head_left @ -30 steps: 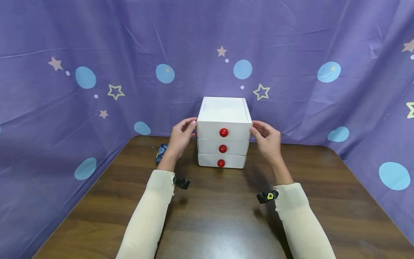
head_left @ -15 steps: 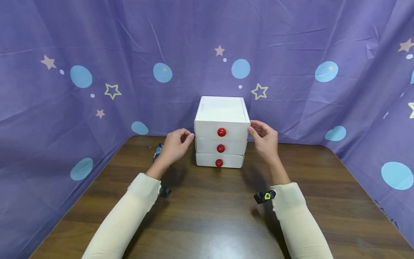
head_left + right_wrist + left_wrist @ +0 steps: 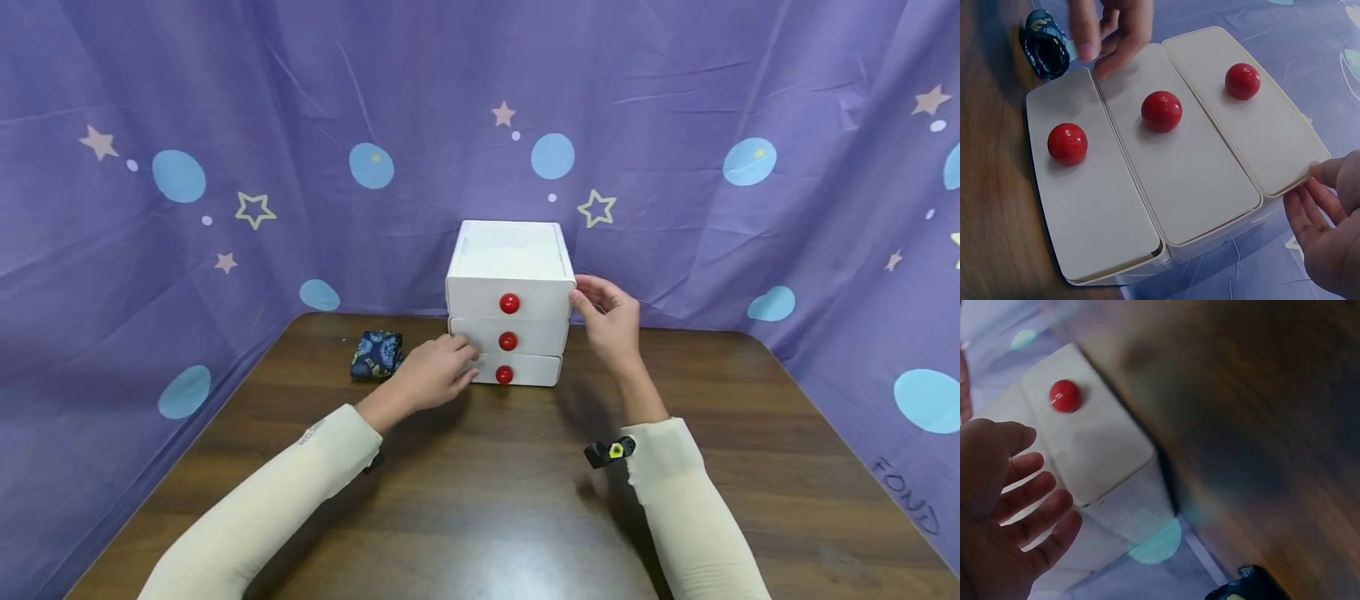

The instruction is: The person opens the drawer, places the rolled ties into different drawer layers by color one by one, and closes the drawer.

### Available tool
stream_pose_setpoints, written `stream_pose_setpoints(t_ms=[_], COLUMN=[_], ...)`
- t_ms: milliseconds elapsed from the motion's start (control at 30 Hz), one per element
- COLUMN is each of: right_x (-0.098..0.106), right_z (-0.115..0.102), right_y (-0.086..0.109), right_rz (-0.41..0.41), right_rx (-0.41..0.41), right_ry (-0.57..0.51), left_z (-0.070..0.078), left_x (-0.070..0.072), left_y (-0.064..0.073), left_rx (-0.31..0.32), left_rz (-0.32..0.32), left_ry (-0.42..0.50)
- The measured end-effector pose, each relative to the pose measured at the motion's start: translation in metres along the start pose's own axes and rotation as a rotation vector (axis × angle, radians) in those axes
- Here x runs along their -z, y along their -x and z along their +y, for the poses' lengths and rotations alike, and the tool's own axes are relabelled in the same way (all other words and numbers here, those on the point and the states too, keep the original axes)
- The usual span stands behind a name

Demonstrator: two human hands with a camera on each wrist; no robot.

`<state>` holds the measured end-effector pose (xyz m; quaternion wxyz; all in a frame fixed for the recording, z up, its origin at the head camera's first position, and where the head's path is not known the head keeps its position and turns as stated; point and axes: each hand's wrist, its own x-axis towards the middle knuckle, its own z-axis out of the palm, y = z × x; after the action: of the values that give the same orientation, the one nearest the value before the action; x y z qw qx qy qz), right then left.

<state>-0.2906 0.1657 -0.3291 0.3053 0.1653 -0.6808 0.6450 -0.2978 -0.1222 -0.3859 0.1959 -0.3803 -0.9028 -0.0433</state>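
A white three-drawer cabinet (image 3: 513,250) stands on the table with its drawers pushed in. Each drawer front carries one round red knob (image 3: 1162,111). My left hand (image 3: 435,372) is in front of the cabinet's left side, across the middle and bottom drawer fronts; its fingers are loosely bent with nothing between them in the left wrist view. On the other side, my right hand (image 3: 617,325) holds the upper right corner, thumb (image 3: 1325,172) at the edge of the top drawer front and fingers against the side.
A folded dark blue patterned cloth item (image 3: 377,355) lies on the wooden table (image 3: 517,492) left of the cabinet. Close behind the cabinet hangs a purple curtain (image 3: 420,100) with stars and blue dots, which also runs along both sides.
My left hand has left the cabinet's upper left side and come down in front of the lower drawers, uncovering the blue cloth item. My right hand stays at the upper right corner.
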Motion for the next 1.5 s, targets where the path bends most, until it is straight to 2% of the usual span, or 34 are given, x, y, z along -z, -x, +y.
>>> stream_pose_setpoints(t_ms=[100, 233, 567, 633, 800, 1033, 1333, 1500], right_x=[0.001, 0.001, 0.001, 0.002, 0.004, 0.001, 0.002, 0.002], right_z=[0.001, 0.001, 0.0, 0.008, 0.026, 0.001, -0.006, -0.004], right_y=[0.0, 0.0, 0.0, -0.002, -0.007, -0.001, -0.001, -0.001], right_rz=[0.008, 0.007, 0.001, 0.007, 0.017, -0.002, -0.01, -0.024], right_rx=[0.0, 0.0, 0.0, 0.004, 0.011, 0.017, 0.03, 0.023], right_ry=[-0.008, 0.004, 0.005, -0.003, -0.011, 0.013, 0.027, 0.03], left_z=[0.002, 0.008, 0.024, 0.027, 0.034, 0.037, 0.031, 0.026], left_x=[-0.009, -0.018, -0.032, -0.034, -0.042, -0.042, -0.049, -0.053], left_y=[-0.004, -0.009, -0.019, -0.021, -0.026, -0.03, -0.039, -0.04], left_rx=[-0.07, -0.131, -0.17, -0.192, -0.248, -0.395, -0.515, -0.555], left_rz=[-0.019, -0.016, -0.048, -0.05, -0.046, -0.009, 0.011, 0.026], left_ry=[-0.051, -0.075, -0.066, -0.084, -0.227, -0.519, -0.649, -0.663])
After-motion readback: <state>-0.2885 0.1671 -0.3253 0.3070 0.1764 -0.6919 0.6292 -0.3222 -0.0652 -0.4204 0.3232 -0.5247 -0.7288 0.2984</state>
